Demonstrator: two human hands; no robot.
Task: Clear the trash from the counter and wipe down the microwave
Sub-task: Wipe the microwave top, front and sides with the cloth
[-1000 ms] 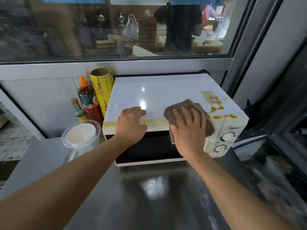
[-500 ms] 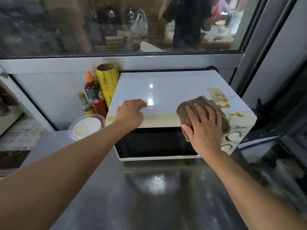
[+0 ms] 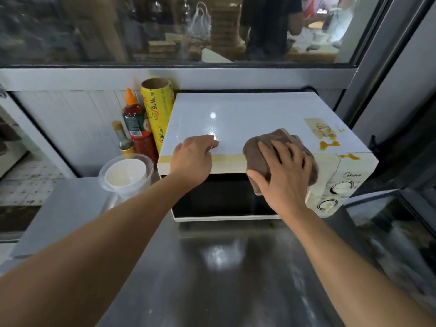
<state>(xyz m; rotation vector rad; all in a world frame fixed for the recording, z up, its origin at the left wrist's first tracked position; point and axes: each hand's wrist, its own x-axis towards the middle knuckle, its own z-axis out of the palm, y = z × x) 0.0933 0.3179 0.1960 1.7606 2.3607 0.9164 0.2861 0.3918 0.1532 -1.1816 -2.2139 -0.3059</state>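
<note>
My right hand (image 3: 283, 175) flat, fingers spread, pressing brown cloth (image 3: 280, 147) on microwave (image 3: 247, 119) front edge. My left hand (image 3: 192, 159), fingers loosely curled, braces top. I'd sweep firmly toward orange sauce stains (image 3: 329, 144).

White microwave (image 3: 247, 119) on counter, orange smears, brown cloth (image 3: 264, 147) on front edge
</note>
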